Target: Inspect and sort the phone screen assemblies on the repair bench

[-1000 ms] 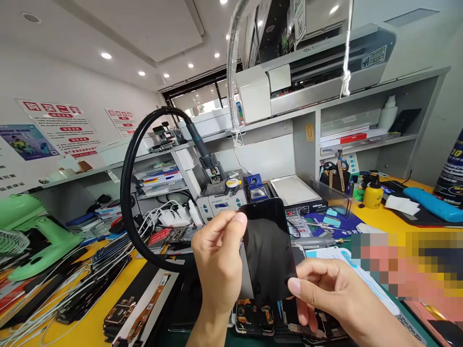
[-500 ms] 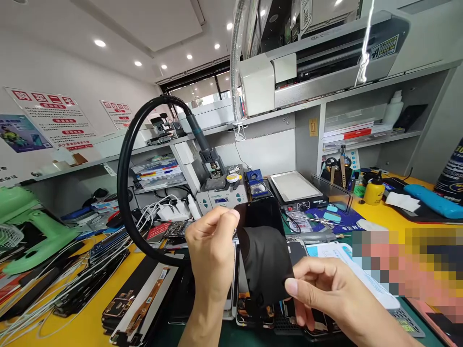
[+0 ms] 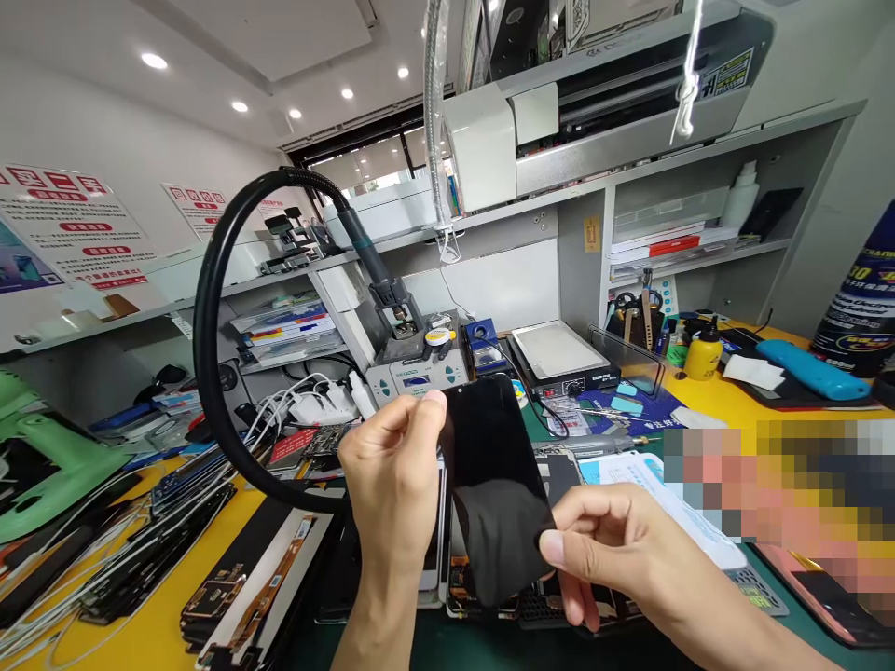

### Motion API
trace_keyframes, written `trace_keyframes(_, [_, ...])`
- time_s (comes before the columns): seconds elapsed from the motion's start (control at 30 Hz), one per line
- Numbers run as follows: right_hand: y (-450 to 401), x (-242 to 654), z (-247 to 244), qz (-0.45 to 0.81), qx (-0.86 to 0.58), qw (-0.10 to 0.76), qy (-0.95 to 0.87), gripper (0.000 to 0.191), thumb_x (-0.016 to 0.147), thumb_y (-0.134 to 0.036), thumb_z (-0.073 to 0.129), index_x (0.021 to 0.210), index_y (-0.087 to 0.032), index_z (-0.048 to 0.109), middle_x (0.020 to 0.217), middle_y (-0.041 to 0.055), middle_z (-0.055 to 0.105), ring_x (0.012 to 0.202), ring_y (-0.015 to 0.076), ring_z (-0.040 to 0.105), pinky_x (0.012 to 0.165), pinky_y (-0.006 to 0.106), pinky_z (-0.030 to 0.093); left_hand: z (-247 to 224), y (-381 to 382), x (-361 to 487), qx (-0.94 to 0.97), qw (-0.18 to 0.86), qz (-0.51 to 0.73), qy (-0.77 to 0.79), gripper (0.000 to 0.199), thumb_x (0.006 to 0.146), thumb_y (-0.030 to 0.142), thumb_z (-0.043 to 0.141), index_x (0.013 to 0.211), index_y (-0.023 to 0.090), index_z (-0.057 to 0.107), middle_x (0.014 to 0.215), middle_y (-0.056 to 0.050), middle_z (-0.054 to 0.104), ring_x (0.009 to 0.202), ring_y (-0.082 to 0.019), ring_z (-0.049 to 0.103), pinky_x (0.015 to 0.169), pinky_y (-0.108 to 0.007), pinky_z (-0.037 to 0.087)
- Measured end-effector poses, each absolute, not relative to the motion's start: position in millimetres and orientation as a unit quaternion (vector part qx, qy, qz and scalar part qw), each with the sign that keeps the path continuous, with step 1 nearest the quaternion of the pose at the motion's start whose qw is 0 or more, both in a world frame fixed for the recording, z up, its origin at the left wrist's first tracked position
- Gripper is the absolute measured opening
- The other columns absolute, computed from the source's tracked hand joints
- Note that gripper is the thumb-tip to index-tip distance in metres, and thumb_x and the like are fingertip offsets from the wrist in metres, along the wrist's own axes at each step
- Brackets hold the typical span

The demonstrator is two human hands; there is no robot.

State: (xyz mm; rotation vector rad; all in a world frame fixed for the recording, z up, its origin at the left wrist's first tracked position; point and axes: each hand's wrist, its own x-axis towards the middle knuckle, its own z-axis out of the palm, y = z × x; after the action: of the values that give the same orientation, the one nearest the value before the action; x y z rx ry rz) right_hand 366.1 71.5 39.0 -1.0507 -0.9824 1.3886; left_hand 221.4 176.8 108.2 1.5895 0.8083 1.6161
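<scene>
Black glossy rectangular panel (image 3: 493,433) at lower centre; wrinkled dark thin sheet (image 3: 500,536) overlaps its lower part. Left hand's (image 3: 392,475) fingers pinch panel's upper-left corner; right hand's (image 3: 619,550) pinch sheet's right edge.

Single view, head-worn. I look forward and down: left hand (image 3: 392,466) close at seven o'clock, right hand (image 3: 619,548) near five, shelf (image 3: 503,213) beyond, towards twelve.

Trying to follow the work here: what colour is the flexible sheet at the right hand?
The sheet looks dark grey to black, best in the head view.
</scene>
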Motion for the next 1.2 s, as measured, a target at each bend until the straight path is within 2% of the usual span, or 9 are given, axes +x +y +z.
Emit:
trace_keyframes(0.2, [70.8, 372.3, 34.1, 0.625, -0.397, 0.533, -0.41, 0.031, 0.084, -0.039, 0.074, 0.069, -0.015, 0.062, 0.056, 0.0036, 0.07, 0.044, 0.0103, 0.057, 0.045, 0.018, 0.041, 103.4, 186.1, 224.6, 0.603, 0.369, 0.629, 0.324, 0.045, 0.081, 0.028, 0.066, 0.052, 0.019, 0.032, 0.059, 0.004, 0.021, 0.055, -0.009, 0.023, 0.05, -0.026, 0.022])
trace_keyframes(0.4, [70.3, 375.5, 35.3, 0.63, -0.394, 0.532, -0.406, 0.033, 0.089, -0.04, 0.069, 0.071, -0.012, 0.065, 0.058, 0.0045, 0.07, 0.045, 0.009, 0.057, 0.046, 0.018, 0.041, 99.1, 197.8, 228.4, 0.592, 0.397, 0.621, 0.327, 0.044, 0.075, 0.029, 0.07, 0.05, 0.019, 0.034, 0.054, 0.005, 0.028, 0.052, -0.009, 0.028, 0.049, -0.025, 0.026])
trace_keyframes(0.7, [71.5, 376.3, 38.7, 0.636, -0.388, 0.524, -0.412, 0.039, 0.09, -0.045, 0.066, 0.068, -0.014, 0.06, 0.061, 0.0052, 0.07, 0.047, 0.0103, 0.058, 0.049, 0.02, 0.044, 95.6, 203.4, 231.1, 0.593, 0.387, 0.623, 0.334, 0.033, 0.073, 0.031, 0.069, 0.05, 0.019, 0.048, 0.052, 0.003, 0.043, 0.051, -0.011, 0.042, 0.049, -0.025, 0.032])
trace_keyframes(0.93, [70.1, 378.1, 38.0, 0.641, -0.385, 0.515, -0.42, 0.036, 0.093, -0.043, 0.064, 0.071, -0.014, 0.06, 0.063, 0.005, 0.071, 0.049, 0.0105, 0.06, 0.05, 0.02, 0.044, 93.3, 206.2, 230.2, 0.595, 0.388, 0.617, 0.339, 0.034, 0.073, 0.034, 0.07, 0.051, 0.019, 0.05, 0.051, 0.003, 0.046, 0.053, -0.011, 0.046, 0.048, -0.025, 0.034])
trace_keyframes(1.07, [70.9, 378.2, 37.8, 0.639, -0.382, 0.516, -0.423, 0.035, 0.094, -0.042, 0.063, 0.073, -0.014, 0.061, 0.065, 0.0056, 0.071, 0.05, 0.0107, 0.061, 0.05, 0.02, 0.045, 92.9, 208.1, 228.4, 0.594, 0.408, 0.61, 0.329, 0.032, 0.073, 0.035, 0.071, 0.053, 0.019, 0.052, 0.054, 0.002, 0.05, 0.055, -0.012, 0.051, 0.05, -0.025, 0.038])
trace_keyframes(1.2, [72.3, 381.4, 43.1, 0.603, -0.39, 0.563, -0.41, 0.027, 0.093, -0.036, 0.063, 0.078, -0.014, 0.065, 0.065, 0.0052, 0.07, 0.051, 0.0114, 0.06, 0.051, 0.022, 0.047, 96.8, 206.0, 227.3, 0.614, 0.492, 0.552, 0.276, 0.027, 0.077, 0.042, 0.067, 0.065, 0.018, 0.063, 0.067, -0.003, 0.062, 0.069, -0.017, 0.062, 0.059, -0.028, 0.048])
